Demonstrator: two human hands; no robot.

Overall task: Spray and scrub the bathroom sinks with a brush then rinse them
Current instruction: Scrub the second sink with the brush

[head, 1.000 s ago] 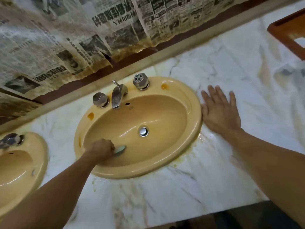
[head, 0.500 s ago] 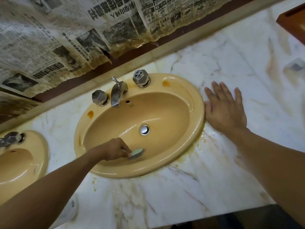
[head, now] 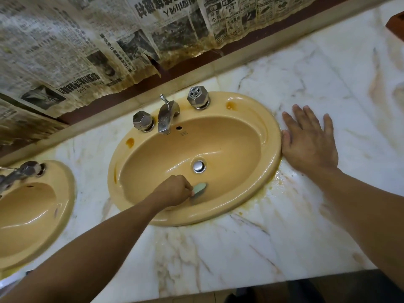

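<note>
1. We see the green brush point(head: 200, 189) low on the near wall of the yellow sink point(head: 271, 169), below the drain point(head: 199, 166).
2. Our left hand point(head: 175, 190) grips it with curled fingers.
3. Our right hand point(head: 310, 141) lies flat and relaxed on the marble counter point(head: 240, 248), touching the sink rim.

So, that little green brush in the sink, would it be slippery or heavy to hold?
Probably light: the brush is small, its handle hidden inside the left hand. Likely slippery, since the sink shines wet. It looks stiff, unbent against the basin.

Bathroom: twin sinks point(head: 271, 136), marble counter point(head: 240, 248)
</note>
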